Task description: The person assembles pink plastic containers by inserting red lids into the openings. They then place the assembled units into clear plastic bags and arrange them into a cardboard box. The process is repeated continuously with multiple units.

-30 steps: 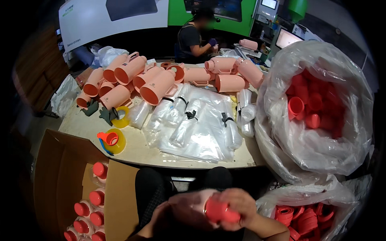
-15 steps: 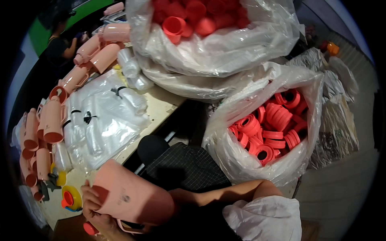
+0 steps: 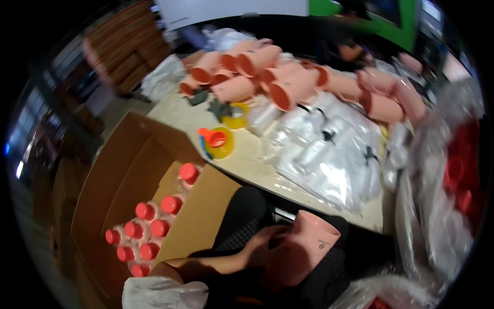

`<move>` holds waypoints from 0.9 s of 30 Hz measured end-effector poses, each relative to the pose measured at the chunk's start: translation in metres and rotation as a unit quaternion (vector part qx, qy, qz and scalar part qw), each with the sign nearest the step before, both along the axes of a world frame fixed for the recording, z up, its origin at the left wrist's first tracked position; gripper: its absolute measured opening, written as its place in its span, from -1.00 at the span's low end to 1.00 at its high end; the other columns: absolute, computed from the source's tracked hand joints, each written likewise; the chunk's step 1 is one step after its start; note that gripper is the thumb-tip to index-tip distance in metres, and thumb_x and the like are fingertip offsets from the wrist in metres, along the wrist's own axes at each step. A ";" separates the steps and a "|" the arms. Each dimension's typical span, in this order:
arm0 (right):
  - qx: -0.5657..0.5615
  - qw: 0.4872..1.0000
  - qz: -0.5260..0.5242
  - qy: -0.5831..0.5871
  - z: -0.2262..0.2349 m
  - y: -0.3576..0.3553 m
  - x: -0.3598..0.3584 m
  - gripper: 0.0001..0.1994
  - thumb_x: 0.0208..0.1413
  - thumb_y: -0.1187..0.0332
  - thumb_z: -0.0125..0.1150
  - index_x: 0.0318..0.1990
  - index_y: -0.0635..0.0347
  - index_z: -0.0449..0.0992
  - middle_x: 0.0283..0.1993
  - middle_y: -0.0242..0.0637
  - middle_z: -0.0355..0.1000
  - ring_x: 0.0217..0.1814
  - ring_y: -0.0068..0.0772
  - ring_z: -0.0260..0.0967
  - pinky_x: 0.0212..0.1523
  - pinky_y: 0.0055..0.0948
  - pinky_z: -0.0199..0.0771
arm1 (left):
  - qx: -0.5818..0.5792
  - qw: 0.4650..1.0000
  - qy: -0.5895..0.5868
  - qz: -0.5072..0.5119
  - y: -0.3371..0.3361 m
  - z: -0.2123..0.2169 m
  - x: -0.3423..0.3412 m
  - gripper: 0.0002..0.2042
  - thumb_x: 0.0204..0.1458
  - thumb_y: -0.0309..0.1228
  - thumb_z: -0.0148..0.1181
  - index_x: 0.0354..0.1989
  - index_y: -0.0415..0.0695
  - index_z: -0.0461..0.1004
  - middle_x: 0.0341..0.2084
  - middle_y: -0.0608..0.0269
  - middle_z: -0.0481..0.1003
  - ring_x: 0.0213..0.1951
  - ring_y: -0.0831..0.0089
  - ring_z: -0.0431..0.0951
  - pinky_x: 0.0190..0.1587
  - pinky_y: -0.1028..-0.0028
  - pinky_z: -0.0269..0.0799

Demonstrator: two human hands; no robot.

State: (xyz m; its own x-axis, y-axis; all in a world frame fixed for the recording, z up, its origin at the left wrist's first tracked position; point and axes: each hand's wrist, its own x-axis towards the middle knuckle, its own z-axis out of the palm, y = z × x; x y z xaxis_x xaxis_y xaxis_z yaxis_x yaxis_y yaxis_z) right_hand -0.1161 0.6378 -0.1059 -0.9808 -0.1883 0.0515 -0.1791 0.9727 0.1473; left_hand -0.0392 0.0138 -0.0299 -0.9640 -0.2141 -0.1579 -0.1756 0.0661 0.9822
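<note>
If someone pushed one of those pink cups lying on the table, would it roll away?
Probably a little. The pink cups lie on their sides and look round, so one could roll. They seem wider at the mouth, so it would likely curve rather than go straight. Neighbours packed close on the table would probably stop it quickly.

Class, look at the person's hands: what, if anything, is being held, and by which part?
One hand grips a pink cup-shaped container on its side wall, near the base, over the lap. Which hand it is cannot be told; the other is not visible.
</note>
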 end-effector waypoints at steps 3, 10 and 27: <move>0.031 0.999 -0.022 0.004 0.010 0.012 -0.014 -0.53 -0.07 0.45 0.23 0.09 0.31 0.50 0.03 0.07 0.53 0.09 0.13 0.46 0.14 -0.09 0.47 | -0.020 0.999 -0.017 0.023 -0.010 0.006 0.012 -0.63 0.27 -0.48 0.12 0.23 -0.28 0.34 0.17 0.02 0.44 0.20 0.38 0.46 0.16 0.40 0.45; -0.100 0.980 -0.153 -0.072 0.118 -0.052 -0.008 -0.53 -0.09 0.38 0.28 0.04 0.36 0.51 0.00 0.12 0.53 0.08 0.19 0.46 0.12 -0.08 0.46 | -0.101 0.989 0.079 -0.073 -0.016 0.004 -0.006 -0.72 0.13 -0.59 0.20 0.04 -0.23 0.50 0.06 -0.02 0.53 0.05 0.20 0.60 0.08 0.35 0.53; -0.452 0.774 0.428 -0.115 0.132 -0.379 -0.029 -0.38 -0.05 -0.04 0.43 0.08 0.22 0.60 -0.30 -0.32 0.27 -0.29 -0.28 0.25 -0.24 -0.32 0.31 | 0.083 0.990 0.021 -0.109 -0.033 -0.002 0.036 -0.72 0.16 -0.61 0.15 0.06 -0.25 0.45 0.22 -0.13 0.42 0.24 0.20 0.46 0.24 0.31 0.37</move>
